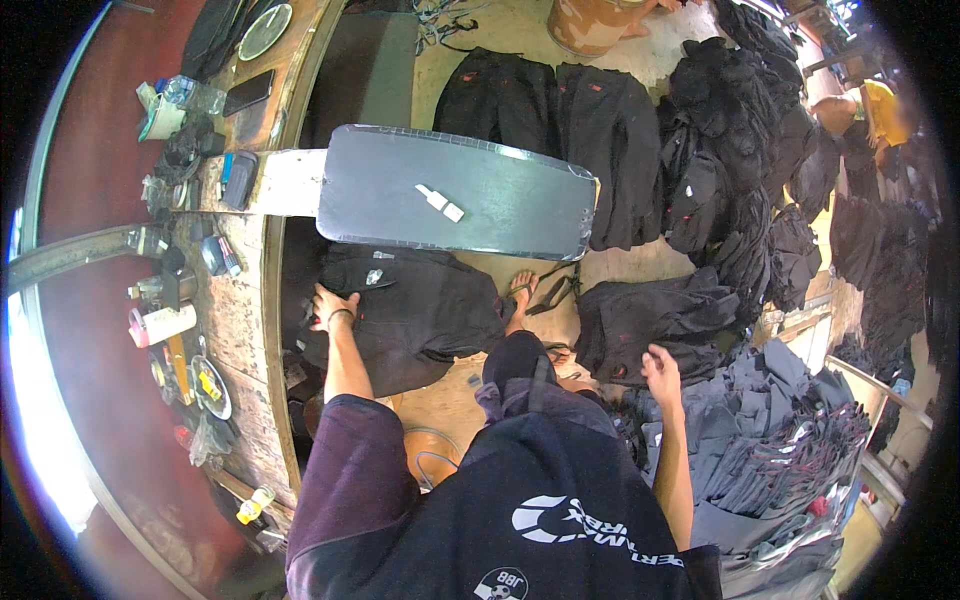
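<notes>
My left hand (335,308) grips the waist end of a pair of black trousers (410,315), with the thumb apart from the bent fingers. The trousers lie spread below a dark, padded board (500,195), and a small pale label shows near their waist. My right hand (660,375) hovers at the right with loosely bent fingers that hold nothing. Nearest to it are a folded black garment (655,315) and a big heap of dark grey garments (770,440). On the board lies a small white object (440,203) whose kind I cannot make out.
Black trousers (605,150) lie flat beyond the board, beside tall piles of black garments (725,110). A wooden bench (240,310) at the left carries a phone (249,93) and small items. A brown tub (595,25) stands at the back. At far right is another person (880,112).
</notes>
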Tool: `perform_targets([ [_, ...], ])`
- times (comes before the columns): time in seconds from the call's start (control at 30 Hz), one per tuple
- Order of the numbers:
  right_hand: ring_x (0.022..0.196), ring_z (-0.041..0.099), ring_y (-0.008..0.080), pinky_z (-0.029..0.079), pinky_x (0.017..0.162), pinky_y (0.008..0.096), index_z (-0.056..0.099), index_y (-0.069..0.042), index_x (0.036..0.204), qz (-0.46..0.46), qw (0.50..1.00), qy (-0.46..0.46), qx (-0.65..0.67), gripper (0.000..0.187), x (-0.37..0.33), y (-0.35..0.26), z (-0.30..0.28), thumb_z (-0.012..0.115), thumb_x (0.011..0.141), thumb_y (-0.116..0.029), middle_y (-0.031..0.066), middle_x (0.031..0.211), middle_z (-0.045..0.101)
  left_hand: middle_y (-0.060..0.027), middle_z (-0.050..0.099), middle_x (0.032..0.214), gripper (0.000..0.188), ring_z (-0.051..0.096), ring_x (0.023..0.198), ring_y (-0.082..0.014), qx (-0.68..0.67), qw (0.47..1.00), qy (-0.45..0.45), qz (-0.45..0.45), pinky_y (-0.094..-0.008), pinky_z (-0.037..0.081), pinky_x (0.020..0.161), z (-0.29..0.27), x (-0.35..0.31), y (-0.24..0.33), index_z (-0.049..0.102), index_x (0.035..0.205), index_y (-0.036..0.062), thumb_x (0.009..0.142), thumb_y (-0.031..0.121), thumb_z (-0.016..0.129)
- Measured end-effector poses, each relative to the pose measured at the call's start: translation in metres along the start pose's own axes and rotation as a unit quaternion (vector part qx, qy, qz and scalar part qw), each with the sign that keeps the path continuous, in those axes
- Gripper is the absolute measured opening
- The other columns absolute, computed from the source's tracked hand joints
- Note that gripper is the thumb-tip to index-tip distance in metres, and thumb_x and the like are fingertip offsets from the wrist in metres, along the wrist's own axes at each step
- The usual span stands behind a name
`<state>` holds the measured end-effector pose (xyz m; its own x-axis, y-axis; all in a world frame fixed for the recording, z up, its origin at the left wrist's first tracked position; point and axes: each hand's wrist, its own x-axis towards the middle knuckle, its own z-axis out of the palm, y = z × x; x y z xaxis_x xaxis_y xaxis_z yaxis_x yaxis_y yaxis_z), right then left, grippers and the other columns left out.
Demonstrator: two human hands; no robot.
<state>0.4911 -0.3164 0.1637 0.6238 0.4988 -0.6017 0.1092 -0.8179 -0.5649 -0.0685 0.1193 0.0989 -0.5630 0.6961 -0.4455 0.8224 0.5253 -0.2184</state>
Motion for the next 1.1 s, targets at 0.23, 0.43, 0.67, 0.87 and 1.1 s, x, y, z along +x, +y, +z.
perform_targets([
  [0.23, 0.079, 0.070, 0.0142, 0.054, 0.074, 0.0302, 0.065, -0.005, 0.133, -0.046, 0.999, -0.013, 0.009, 0.037, 0.004, -0.042, 0.002, 0.067, 0.101, -0.024, 0.0085, 0.089, 0.072, -0.0154, 0.066, 0.139, 0.076, 0.058, 0.134, -0.0379, 0.064, 0.994, -0.005, 0.086, -0.0690, 0.043, 0.109, -0.020, 0.018, -0.023, 0.054, 0.141, 0.0163, 0.081, 0.048, 0.086],
  [0.43, 0.087, 0.075, 0.0309, 0.057, 0.081, 0.0406, 0.070, -0.004, 0.123, 0.047, 0.995, -0.052, -0.065, 0.041, -0.030, 0.082, 0.022, 0.069, 0.095, -0.034, 0.0212, 0.100, 0.076, -0.0226, 0.061, 0.143, 0.076, 0.058, 0.133, -0.0396, 0.103, 0.983, -0.096, 0.115, -0.0499, 0.050, 0.110, -0.015, 0.004, -0.018, 0.060, 0.140, 0.0031, 0.088, 0.057, 0.075],
  [0.67, 0.107, 0.073, 0.0389, 0.055, 0.093, 0.0432, 0.071, -0.003, 0.122, 0.131, 0.988, -0.060, -0.061, 0.045, -0.070, 0.149, 0.019, 0.069, 0.094, -0.038, 0.0249, 0.108, 0.075, -0.0268, 0.074, 0.107, 0.047, 0.071, 0.104, -0.0457, 0.150, 0.918, -0.048, 0.365, -0.0549, 0.056, 0.092, -0.023, -0.180, 0.041, 0.071, 0.110, 0.0054, 0.100, 0.048, 0.055],
  [0.87, 0.101, 0.067, 0.0207, 0.054, 0.092, 0.0329, 0.061, -0.002, 0.139, -0.093, 0.990, -0.035, 0.099, 0.052, -0.067, -0.021, 0.011, 0.070, 0.100, -0.034, 0.0152, 0.117, 0.071, -0.0185, 0.077, 0.090, 0.021, 0.077, 0.083, -0.0338, 0.156, 0.694, -0.137, 0.689, -0.0503, 0.047, 0.087, -0.021, -0.439, 0.119, 0.071, 0.104, 0.0140, 0.090, 0.027, 0.063],
  [1.1, 0.129, 0.060, 0.0399, 0.047, 0.108, 0.0454, 0.070, -0.004, 0.130, -0.107, 0.987, -0.112, -0.042, 0.069, -0.106, -0.102, -0.070, 0.073, 0.089, -0.059, 0.0276, 0.134, 0.065, -0.0146, 0.077, 0.096, 0.034, 0.076, 0.092, -0.0305, 0.237, 0.558, -0.135, 0.784, -0.0518, 0.047, 0.092, -0.003, -0.545, 0.111, 0.073, 0.111, 0.0116, 0.097, 0.041, 0.064],
])
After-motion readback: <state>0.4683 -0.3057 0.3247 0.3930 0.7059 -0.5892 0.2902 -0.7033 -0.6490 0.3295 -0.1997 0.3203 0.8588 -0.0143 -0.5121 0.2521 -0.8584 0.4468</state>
